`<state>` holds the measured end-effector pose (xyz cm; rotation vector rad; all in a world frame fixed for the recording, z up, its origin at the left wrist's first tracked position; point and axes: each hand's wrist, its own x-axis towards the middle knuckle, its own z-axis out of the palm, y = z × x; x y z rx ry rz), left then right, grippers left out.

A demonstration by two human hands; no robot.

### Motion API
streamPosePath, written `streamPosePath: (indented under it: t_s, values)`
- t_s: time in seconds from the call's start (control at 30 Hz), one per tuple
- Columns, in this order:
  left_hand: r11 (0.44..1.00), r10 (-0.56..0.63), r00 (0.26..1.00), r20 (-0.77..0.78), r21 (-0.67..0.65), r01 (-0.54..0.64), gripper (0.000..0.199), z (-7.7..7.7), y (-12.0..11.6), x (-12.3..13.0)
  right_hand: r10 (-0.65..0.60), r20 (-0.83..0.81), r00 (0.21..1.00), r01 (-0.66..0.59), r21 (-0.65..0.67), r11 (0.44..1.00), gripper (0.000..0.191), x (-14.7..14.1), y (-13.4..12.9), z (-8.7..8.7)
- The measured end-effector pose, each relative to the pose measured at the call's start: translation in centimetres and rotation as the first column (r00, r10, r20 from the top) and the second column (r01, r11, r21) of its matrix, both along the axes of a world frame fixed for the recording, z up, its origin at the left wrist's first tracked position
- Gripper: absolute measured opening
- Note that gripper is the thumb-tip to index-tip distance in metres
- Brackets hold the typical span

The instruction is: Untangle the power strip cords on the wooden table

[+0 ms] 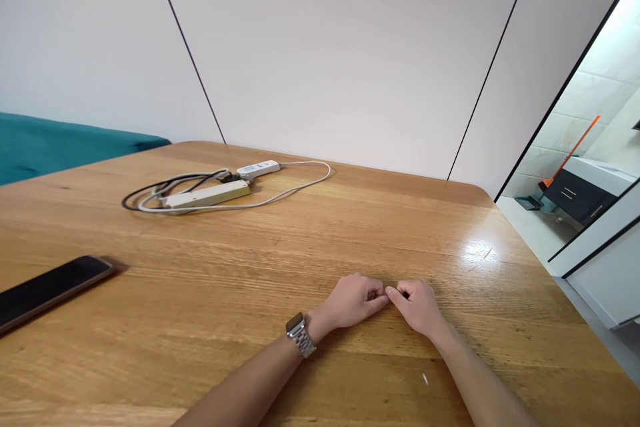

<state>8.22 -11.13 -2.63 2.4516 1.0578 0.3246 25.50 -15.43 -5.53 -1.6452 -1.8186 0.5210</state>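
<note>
- Tabletop (380, 227): grained wood, varnished-looking, glossy where light glares between three and four o'clock.
- Smartphone (53, 290), between eight and nine o'clock: smooth, dark, glass-like screen.
- Power strip (207, 197), nine o'clock: smooth, pale plastic.
- Wristwatch (303, 339), six o'clock: shiny metal link band.
- Wall panel (340, 47), twelve o'clock: smooth, low sheen.
- Teal seat back (60, 147), nine o'clock: matt, cloth-like.
- Wall tiles (575, 101), between two and three o'clock: smooth, stone-patterned.

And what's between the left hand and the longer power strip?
The head view shows wooden tabletop and then white cable between the left hand and the longer power strip.
</note>
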Motion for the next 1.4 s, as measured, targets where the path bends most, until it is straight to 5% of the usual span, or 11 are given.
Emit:
streamPosePath:
  t_s: [1.4]
  values:
    - [1.0, 0.007, 1.0, -0.006, -0.001, -0.007, 0.041, 0.06, -0.05, 0.06, 0.007, -0.004, 1.0, -0.007, 0.015, 1.0, 0.048, 0.21, 0.14, -0.52]
